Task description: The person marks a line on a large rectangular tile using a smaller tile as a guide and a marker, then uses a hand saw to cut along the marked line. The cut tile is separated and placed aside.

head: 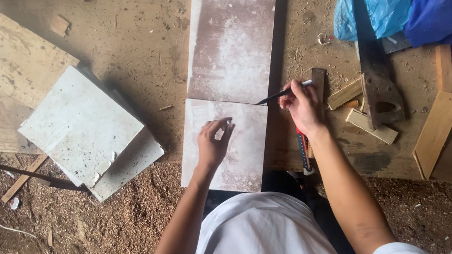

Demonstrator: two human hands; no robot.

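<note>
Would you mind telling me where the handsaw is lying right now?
In the head view, the handsaw lies on the right of the work surface, just right of the right hand, its blade pointing toward the blue plastic bag, among wood offcuts.

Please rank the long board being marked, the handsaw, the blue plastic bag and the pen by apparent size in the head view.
1. Long board
2. Handsaw
3. Blue plastic bag, close to the handsaw in area, so this order is unsure
4. Pen

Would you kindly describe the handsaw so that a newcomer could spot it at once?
Start at the long pale board in the middle and look right, past the right hand. The handsaw lies there beside blue plastic bags: the only dark tapering blade, its handle nearest the person.
</note>
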